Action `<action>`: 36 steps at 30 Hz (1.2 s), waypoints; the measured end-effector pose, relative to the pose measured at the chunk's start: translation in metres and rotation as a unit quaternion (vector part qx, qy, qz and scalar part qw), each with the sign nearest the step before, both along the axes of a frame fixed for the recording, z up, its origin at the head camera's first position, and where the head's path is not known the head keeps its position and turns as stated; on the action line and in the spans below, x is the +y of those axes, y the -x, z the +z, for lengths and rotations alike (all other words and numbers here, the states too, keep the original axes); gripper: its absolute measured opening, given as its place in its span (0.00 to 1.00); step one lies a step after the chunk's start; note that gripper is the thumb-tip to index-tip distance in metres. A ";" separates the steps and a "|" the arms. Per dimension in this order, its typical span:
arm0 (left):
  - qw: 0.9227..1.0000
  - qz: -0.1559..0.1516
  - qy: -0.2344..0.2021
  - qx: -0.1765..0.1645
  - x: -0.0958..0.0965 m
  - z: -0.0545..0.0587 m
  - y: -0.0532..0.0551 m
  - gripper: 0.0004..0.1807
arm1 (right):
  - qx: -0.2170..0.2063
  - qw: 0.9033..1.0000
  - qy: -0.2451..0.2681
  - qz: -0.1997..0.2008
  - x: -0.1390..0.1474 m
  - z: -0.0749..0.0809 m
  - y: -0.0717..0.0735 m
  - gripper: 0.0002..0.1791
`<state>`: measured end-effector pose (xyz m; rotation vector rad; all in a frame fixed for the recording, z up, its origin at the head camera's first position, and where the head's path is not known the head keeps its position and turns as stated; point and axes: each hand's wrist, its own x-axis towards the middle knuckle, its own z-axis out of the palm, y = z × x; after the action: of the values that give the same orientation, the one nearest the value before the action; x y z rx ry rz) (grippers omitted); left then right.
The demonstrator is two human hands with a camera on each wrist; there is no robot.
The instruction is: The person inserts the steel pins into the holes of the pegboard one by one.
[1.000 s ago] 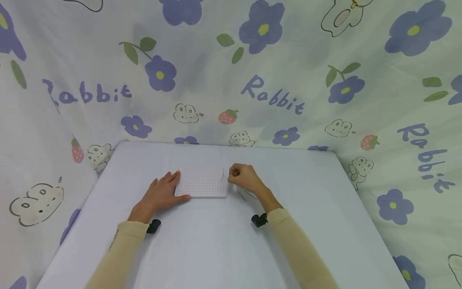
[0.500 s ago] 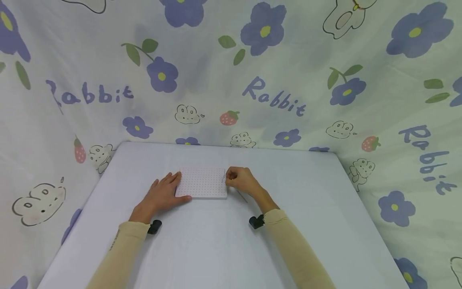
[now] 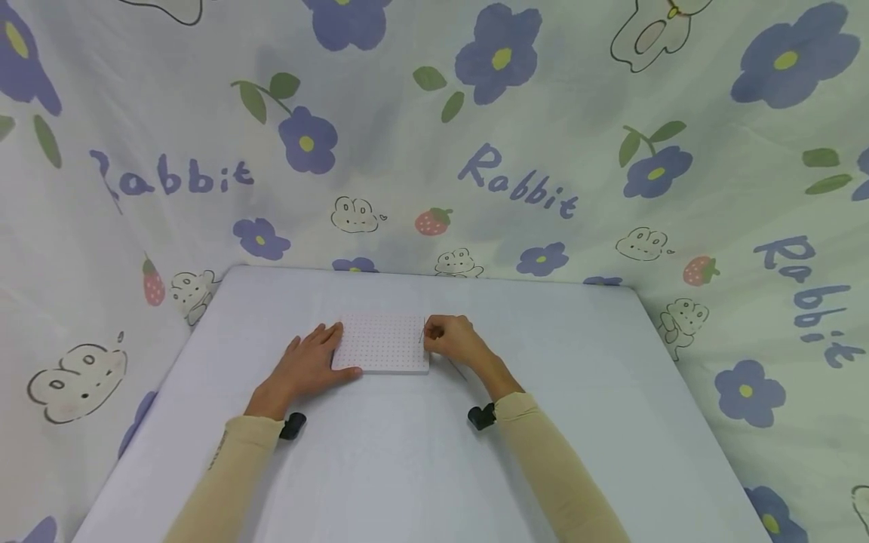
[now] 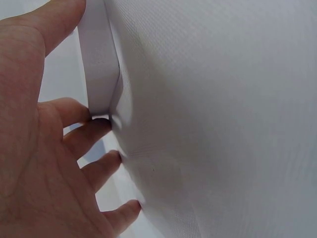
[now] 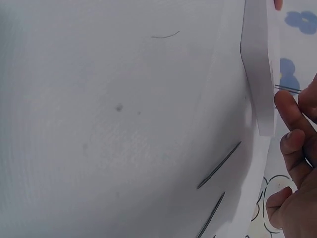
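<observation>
A white board (image 3: 380, 343) with a grid of small holes lies flat on the table. My left hand (image 3: 311, 363) steadies it, fingers spread along the left edge and thumb at the front edge. At the right edge, my right hand (image 3: 456, 337) pinches a thin dark needle between thumb and forefinger, mostly hidden by the fingertips. Close to those fingers, thin needles (image 5: 287, 89) project from the board in the right wrist view; which one is held is hard to tell. More dark needles (image 5: 219, 165) lie loose on the table beside the board.
The white-covered table (image 3: 380, 467) reaches back to a fabric wall (image 3: 407, 151) printed with flowers and rabbits. A short thin curved thread or hair (image 5: 166, 36) lies on the cloth. Small black cameras (image 3: 293, 426) sit on both wrists.
My right hand has moved slightly left, from beside the board to its right edge, bringing the pinched needle to the board. The left hand keeps its place on the board.
</observation>
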<state>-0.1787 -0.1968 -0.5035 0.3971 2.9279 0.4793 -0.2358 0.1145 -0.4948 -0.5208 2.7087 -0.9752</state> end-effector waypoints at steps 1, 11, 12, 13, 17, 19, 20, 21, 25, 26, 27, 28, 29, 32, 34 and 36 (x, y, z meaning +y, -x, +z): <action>1.000 0.000 0.001 0.001 0.000 0.000 0.000 0.62 | 0.000 1.000 -0.001 0.000 0.000 0.000 0.000 0.02; 1.000 0.002 0.002 0.002 0.002 -0.001 0.000 0.62 | 0.008 0.999 -0.040 0.012 0.001 0.000 0.000 0.03; 1.000 0.002 0.001 0.002 0.002 0.000 0.000 0.61 | 0.010 0.999 -0.041 0.013 0.001 0.000 0.000 0.03; 1.000 0.002 0.001 0.001 0.002 0.000 0.000 0.61 | 0.012 0.999 -0.041 0.013 0.001 0.000 0.000 0.03; 1.000 0.001 0.000 0.000 0.002 0.001 -0.001 0.61 | 0.020 0.999 -0.045 0.014 0.001 0.000 -0.001 0.03; 1.000 0.000 0.001 0.000 0.002 0.000 0.000 0.61 | 0.021 0.998 -0.055 0.012 0.001 0.000 -0.001 0.02; 1.000 0.000 0.001 -0.001 0.002 0.000 0.000 0.61 | 0.021 0.998 -0.060 0.012 0.002 0.001 -0.002 0.02; 1.000 0.000 0.001 -0.002 0.002 0.000 0.000 0.62 | 0.022 0.998 -0.065 0.011 0.002 0.002 -0.003 0.01; 1.000 0.002 0.000 -0.006 0.001 -0.001 0.002 0.62 | 0.018 0.998 -0.058 0.000 0.007 0.008 -0.006 0.05; 1.000 0.002 0.000 -0.007 0.001 -0.001 0.002 0.62 | 0.017 0.999 -0.051 -0.003 0.008 0.010 -0.006 0.07; 1.000 0.002 0.000 -0.006 0.001 -0.002 0.002 0.62 | 0.016 0.999 -0.045 -0.007 0.011 0.011 -0.006 0.08; 1.000 0.002 0.000 -0.006 0.000 -0.002 0.003 0.62 | 0.017 0.999 -0.037 -0.009 0.013 0.013 -0.006 0.10; 1.000 0.003 -0.002 -0.006 0.000 -0.003 0.003 0.62 | 0.018 0.999 -0.032 -0.010 0.016 0.014 -0.006 0.12; 1.000 0.003 -0.002 -0.008 0.000 -0.003 0.003 0.63 | 0.027 0.999 -0.020 -0.012 0.026 0.019 -0.004 0.17; 1.000 0.004 0.000 -0.010 0.000 -0.004 0.003 0.63 | 0.034 0.999 -0.015 -0.012 0.033 0.021 -0.003 0.19; 1.000 0.004 0.003 -0.011 -0.001 -0.004 0.003 0.63 | 0.037 0.999 -0.015 -0.018 0.040 0.023 -0.002 0.21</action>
<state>-0.1820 -0.1975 -0.5071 0.3767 2.9104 0.4732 -0.2335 0.1546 -0.4718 -0.5147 2.8035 -0.9412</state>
